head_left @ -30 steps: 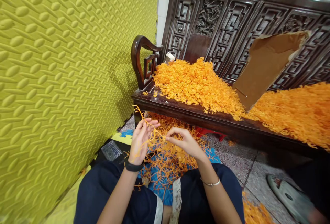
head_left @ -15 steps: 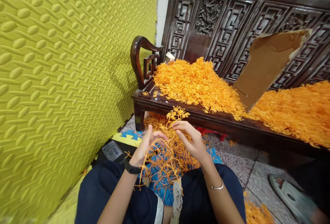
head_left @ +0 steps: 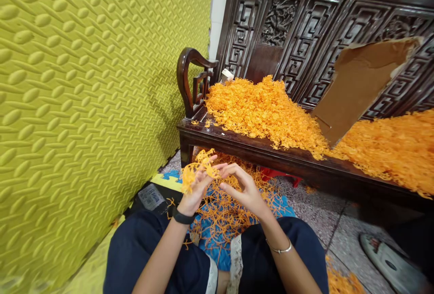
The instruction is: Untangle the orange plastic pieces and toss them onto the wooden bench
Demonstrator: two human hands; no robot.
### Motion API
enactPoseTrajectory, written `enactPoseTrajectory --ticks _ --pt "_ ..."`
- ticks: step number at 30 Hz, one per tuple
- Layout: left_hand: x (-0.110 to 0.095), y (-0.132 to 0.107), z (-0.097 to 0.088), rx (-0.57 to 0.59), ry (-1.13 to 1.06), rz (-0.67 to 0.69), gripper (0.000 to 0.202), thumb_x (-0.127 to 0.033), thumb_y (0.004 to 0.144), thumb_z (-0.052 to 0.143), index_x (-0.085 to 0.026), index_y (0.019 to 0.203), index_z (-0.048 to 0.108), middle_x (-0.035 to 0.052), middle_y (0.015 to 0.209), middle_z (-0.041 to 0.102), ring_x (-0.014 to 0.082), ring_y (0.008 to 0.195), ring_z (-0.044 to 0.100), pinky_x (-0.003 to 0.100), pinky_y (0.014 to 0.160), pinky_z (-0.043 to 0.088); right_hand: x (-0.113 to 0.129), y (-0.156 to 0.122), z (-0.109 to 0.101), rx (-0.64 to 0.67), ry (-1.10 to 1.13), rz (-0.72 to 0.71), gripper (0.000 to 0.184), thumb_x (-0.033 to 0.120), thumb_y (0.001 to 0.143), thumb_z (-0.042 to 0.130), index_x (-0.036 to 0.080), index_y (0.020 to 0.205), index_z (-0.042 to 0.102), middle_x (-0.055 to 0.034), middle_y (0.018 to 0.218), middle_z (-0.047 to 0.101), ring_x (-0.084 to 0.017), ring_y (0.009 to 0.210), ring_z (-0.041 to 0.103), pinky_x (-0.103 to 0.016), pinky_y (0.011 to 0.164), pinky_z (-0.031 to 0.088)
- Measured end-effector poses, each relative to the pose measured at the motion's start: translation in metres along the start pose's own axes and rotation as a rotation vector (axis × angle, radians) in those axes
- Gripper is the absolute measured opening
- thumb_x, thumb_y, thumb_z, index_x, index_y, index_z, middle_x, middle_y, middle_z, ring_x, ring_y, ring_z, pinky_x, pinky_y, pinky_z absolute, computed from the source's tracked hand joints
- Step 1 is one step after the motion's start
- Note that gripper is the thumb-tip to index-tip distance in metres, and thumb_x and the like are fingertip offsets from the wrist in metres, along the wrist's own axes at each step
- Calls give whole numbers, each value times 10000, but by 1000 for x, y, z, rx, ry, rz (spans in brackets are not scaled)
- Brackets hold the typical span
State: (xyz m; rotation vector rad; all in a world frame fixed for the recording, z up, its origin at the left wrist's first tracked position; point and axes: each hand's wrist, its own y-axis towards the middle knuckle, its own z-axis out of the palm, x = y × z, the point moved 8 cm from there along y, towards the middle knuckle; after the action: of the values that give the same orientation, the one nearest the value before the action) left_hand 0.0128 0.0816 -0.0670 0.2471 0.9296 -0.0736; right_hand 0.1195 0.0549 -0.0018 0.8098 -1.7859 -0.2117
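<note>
My left hand is raised in front of me, fingers closed round a small orange plastic sprig cluster. My right hand sits just to its right, fingertips pinched at the same cluster near the left fingertips. Below both hands, between my knees, a loose tangle of orange plastic stems lies on a blue foam mat. A black band is on my left wrist and a thin bracelet on my right.
A dark carved wooden bench stands ahead, its seat heaped with orange plastic pieces, a cardboard sheet leaning on its back. A yellow-green embossed mat rises on the left. A sandalled foot shows at bottom right.
My left hand has risen and now grips a bunched orange cluster. My right hand has come lower and closer, meeting the left fingertips. The camera has shifted slightly.
</note>
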Motion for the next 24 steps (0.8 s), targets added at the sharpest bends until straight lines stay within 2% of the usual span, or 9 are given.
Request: enactPoseTrajectory --ticks 2,6,10,13,15,17,19,22,24 --pt "-2 -1 -5 -47 61 25 442 -298 724 710 -170 1137 614 100 1094 692 271 1113 578 400 1015 367 0 0 2 30 -30 12 143 249 831 612 203 952 551 -51 1026 574 -173 1058 529 -332 940 414" --pt "-5 -4 -17 -162 203 54 305 -289 667 743 -143 928 685 100 998 718 283 1010 627 425 966 421 -1 -1 7 68 -104 49 139 294 827 616 188 913 585 -39 962 609 -159 944 573 -300 875 443" --pt "-6 -6 -18 -235 298 114 289 -238 580 786 -175 842 681 58 913 731 265 936 646 410 918 458 -12 -2 0 -115 -94 138 242 373 824 597 165 705 568 -22 743 633 -146 720 609 -263 705 488" --pt "0 -4 -7 -193 340 91 257 -218 575 788 -170 799 671 60 850 727 263 892 650 385 860 480 -25 -8 -14 -335 6 238 260 419 802 606 171 754 544 0 657 617 -137 607 611 -232 576 495" --pt "3 -3 -1 -161 392 88 212 -242 607 773 -163 768 660 64 822 719 256 877 646 361 839 480 -25 -10 -24 -413 0 251 242 405 799 614 171 793 554 1 665 620 -137 614 616 -229 581 497" --pt "2 -3 1 -156 434 111 197 -269 637 760 -162 746 636 49 789 699 229 833 639 324 799 481 -21 -10 -35 -432 -43 230 209 374 805 615 166 812 592 -12 712 638 -138 637 615 -240 620 500" --pt "1 -3 2 -138 433 104 210 -298 662 747 -168 729 596 3 694 655 172 688 625 267 679 484 -17 -11 -45 -434 -56 210 185 347 801 628 167 842 637 -30 794 656 -143 671 613 -254 648 500" --pt "5 -5 8 -47 389 2 302 -374 685 724 -175 625 504 -77 473 496 86 414 496 201 460 405 -13 -11 -57 -437 -34 162 146 309 795 641 172 827 681 -46 843 650 -144 695 594 -260 635 486" --pt "7 -7 12 -23 355 -56 364 -412 668 730 -176 577 468 -103 411 397 57 338 405 181 382 349 -12 -12 -64 -466 -13 118 125 282 790 648 169 765 694 -48 804 636 -138 673 570 -249 585 464"
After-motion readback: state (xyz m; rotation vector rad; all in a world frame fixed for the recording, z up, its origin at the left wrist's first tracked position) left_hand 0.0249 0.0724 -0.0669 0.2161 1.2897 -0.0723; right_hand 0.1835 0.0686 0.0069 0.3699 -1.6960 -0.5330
